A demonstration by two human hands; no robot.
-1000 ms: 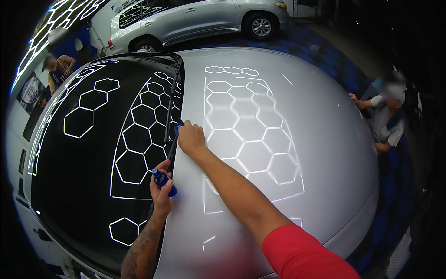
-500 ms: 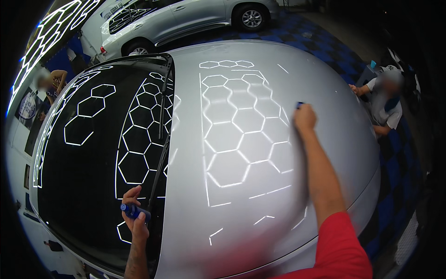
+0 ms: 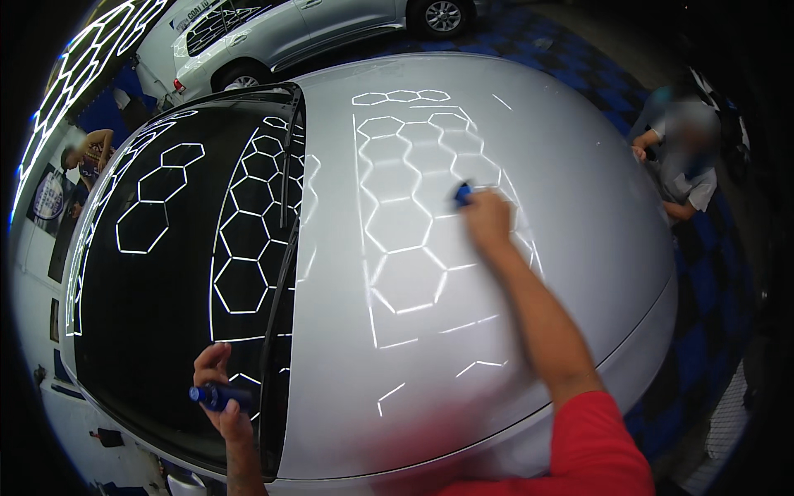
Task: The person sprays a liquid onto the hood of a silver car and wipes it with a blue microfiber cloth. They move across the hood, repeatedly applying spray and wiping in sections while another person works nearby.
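Observation:
Over the silver car hood reaches my right arm, its sleeve red. My right hand is closed around a small blue applicator pad, pressed toward the hood's middle; motion blurs it a little. At the lower left, above the dark windshield, my left hand grips a small dark blue bottle, tilted on its side with its cap pointing left. Bright hexagon reflections lie across both hood and glass.
A wiper runs along the windshield's base. One person stands at the hood's far right edge, another beyond the windshield at left. A silver car is parked behind on a blue and black checkered floor.
My right hand has swept left across the hood with the blue pad. My left hand and the bottle have shifted slightly left and down. The view has moved a little.

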